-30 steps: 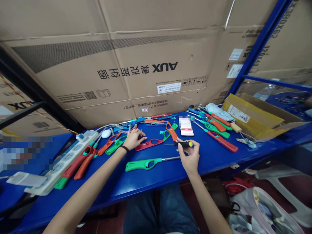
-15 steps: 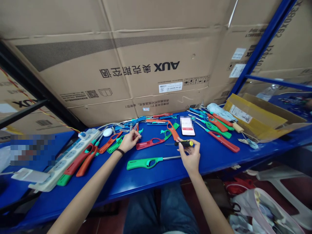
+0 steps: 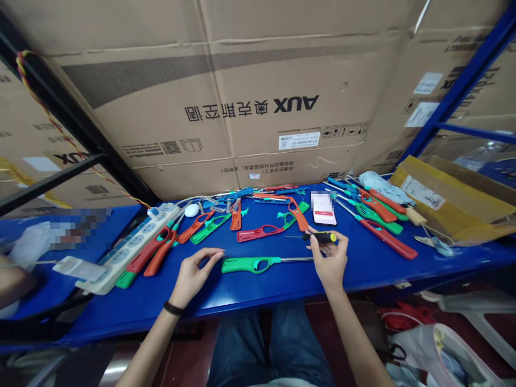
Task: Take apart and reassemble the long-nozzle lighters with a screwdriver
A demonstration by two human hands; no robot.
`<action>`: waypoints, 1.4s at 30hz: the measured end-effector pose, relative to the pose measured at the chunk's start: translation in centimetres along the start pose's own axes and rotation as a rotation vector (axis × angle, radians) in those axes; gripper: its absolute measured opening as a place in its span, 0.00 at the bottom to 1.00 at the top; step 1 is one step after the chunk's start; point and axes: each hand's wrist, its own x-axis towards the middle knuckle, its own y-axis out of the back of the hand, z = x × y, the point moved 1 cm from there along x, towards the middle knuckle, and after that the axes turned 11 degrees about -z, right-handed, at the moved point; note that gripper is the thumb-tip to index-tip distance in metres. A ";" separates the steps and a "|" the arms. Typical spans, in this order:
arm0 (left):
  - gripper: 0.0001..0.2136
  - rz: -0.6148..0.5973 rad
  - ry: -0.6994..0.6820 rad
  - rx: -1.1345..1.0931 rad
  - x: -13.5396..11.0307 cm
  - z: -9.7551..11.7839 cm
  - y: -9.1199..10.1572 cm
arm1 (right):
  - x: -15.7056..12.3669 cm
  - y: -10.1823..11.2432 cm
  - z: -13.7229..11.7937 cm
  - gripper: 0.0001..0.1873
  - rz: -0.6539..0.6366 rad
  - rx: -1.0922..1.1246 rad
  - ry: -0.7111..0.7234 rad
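My right hand (image 3: 330, 258) pinches a small black and yellow screwdriver (image 3: 321, 236) above the blue table (image 3: 363, 263), its thin tip pointing left. A green stick lighter (image 3: 252, 264) lies on the table between my hands, its metal rod reaching toward my right hand. My left hand (image 3: 193, 275) hovers just left of the lighter's handle, fingers curled and apart, holding nothing. A red lighter shell half (image 3: 260, 233) lies behind the green lighter.
Several red, green and blue lighters and shell parts are scattered along the back and right (image 3: 379, 212). A white power strip (image 3: 133, 244) lies at the left. A phone (image 3: 323, 208) rests mid-table. Cardboard boxes (image 3: 258, 107) wall the back; an open yellow-taped box (image 3: 447, 193) sits right.
My left hand has pulled back from the lighter parts at the rear toward the near left end of the green lighter. The camera view has shifted left. My right hand keeps the screwdriver.
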 end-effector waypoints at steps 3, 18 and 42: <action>0.12 0.001 -0.061 0.115 -1.1 0.4 -0.1 | 0.0 -0.1 0.1 0.21 0.006 0.002 0.005; 0.10 0.056 -0.228 0.304 -1.7 0.4 -0.8 | 0.0 -0.2 -0.1 0.21 0.022 0.004 0.005; 0.15 -0.159 -0.255 0.299 -3.5 2.3 -4.4 | -1.7 -9.1 -5.0 0.19 -0.638 0.120 -0.016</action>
